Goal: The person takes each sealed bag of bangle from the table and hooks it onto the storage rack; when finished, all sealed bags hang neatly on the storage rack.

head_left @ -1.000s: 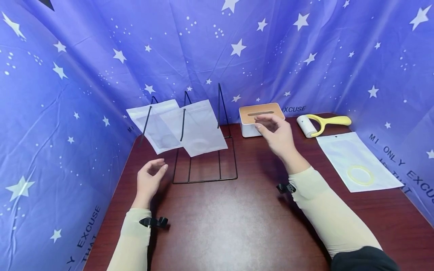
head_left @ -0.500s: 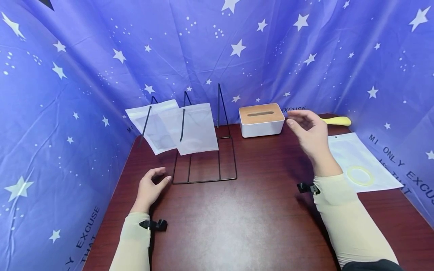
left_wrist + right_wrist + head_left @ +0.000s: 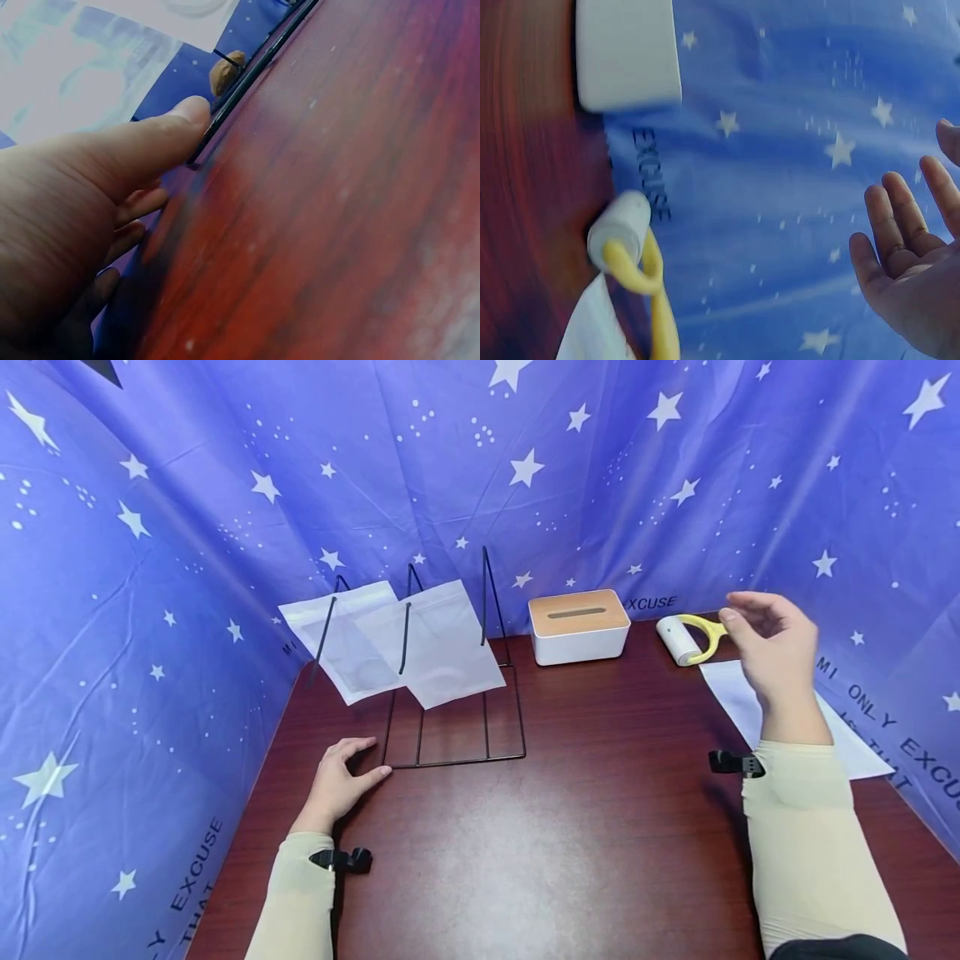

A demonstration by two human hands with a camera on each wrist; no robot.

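In the head view my left hand (image 3: 341,785) is at the front left corner of a black wire rack (image 3: 450,763). The left wrist view has the thumb (image 3: 169,135) right at the end of the rack's bar, other fingers loosely bent below. Two white pouches, a left one (image 3: 337,647) and a right one (image 3: 453,652), hang from the rack's hooks. My right hand (image 3: 780,652) is raised over a flat white pouch (image 3: 731,693), fingers loosely bent with nothing in them. It hides part of that pouch and the handle of a yellow lint roller (image 3: 678,639).
A white tissue box (image 3: 577,643) with a wood-coloured lid stands at the back, between rack and roller. A blue star-patterned curtain (image 3: 420,468) closes off the back and sides of the dark red table (image 3: 540,860).
My right hand has moved right, from in front of the tissue box to over the flat pouch. The left hand has shifted to the rack's corner. The right hanging pouch swung left and back.
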